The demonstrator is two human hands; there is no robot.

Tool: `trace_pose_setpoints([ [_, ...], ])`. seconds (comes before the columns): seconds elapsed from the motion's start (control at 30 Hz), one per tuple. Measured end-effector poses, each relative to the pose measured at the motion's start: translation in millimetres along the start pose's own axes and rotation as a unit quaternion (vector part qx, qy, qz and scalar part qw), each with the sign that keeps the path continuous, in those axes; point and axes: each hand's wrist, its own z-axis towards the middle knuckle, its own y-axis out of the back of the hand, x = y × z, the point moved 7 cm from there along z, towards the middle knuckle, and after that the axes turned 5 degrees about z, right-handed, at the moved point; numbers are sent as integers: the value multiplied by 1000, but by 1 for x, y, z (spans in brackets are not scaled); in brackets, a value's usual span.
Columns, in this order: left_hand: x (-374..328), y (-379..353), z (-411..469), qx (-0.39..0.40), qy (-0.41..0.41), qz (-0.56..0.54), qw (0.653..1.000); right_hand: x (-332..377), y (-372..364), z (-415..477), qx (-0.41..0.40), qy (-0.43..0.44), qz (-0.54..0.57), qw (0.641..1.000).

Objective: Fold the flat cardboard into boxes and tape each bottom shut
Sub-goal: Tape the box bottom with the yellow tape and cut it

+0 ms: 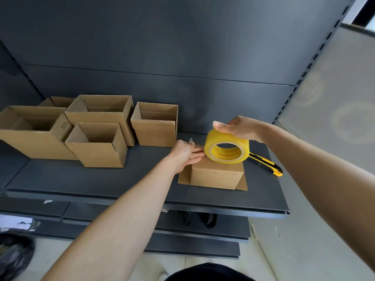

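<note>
five boxes (101, 147) folded and standing open-topped at the left of the shelf (101, 179) — no flat cardboard in sight. works on a sixth, small box (217, 175), bottom-up near the middle, flaps splayed below; looks mid-taping, probably the last one. grips the tape roll (227, 138) from above in the right hand (241, 128), resting it on the small box's far edge. lays the left hand (184, 155), fingers straight, on the box top just beside the roll — knife (265, 164) near, to the right.

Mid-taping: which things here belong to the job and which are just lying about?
Job: tape roll in right hand; upturned box under left hand; open boxes; utility knife.
Lying about: black bag; white papers, lower left.
</note>
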Motion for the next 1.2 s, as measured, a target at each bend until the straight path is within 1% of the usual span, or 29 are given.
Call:
trace_pose_setpoints([
  [0.07, -2, -1, 1, -3, -13, 20, 1000, -9, 6, -3, 3, -16, 6, 1000],
  [0.17, -5, -6, -2, 1, -30, 56, 998, -16, 16, -3, -9, -19, -49, 999],
  [0.3, -1, -7, -3, -18, -18, 21, 999, 1, 12, 0, -34, -15, -136, 990],
  [0.4, 6, -1, -1, -51, -24, 4, 998, 14, -3, 3, -32, -19, -173, 984],
  [0.53, 16, 10, -1, -126, -10, -36, 991, 33, -16, 3, -31, -4, -198, 980],
  [0.63, 23, 23, 2, -159, -1, -13, 987, 37, -21, 5, -30, 4, -202, 979],
  [0.83, 38, 35, 9, -137, 31, 55, 989, 40, -24, 5, -26, 8, -201, 979],
  [1.03, 49, 32, 16, -112, 38, 91, 989, 42, -26, 5, -32, 6, -197, 980],
  [1.2, 55, 28, 21, -112, 33, 113, 987, 42, -27, 8, -38, 4, -194, 980],
])
